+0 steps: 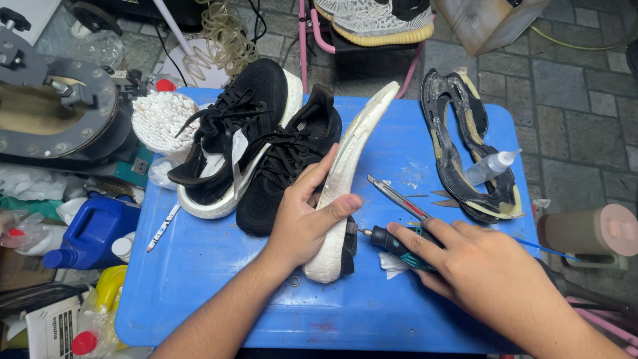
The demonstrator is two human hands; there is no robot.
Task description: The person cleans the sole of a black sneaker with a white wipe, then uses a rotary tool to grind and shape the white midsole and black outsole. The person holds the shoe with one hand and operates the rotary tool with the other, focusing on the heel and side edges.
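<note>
- Left hand (302, 223): fingers curled round a black sneaker with a white foam sole (332, 199), thumb pressed on the sole's edge; the shoe lies on its side at the centre of the blue table (219, 292).
- Right hand (488, 272): closed round a teal-and-black rotary tool (399, 246), whose tip meets the sole near the heel.
- Second black sneaker (232, 139): just left of the held shoe, leaning against it.
- Detached black outsoles (455, 146): well to the right on the table, with a small clear squeeze bottle (490, 166) lying across them.
- Red-handled tool (397, 197): between the sole and the outsoles.
- Cup of white sticks (159, 123) and blue jug (93, 229): left of the shoes.
</note>
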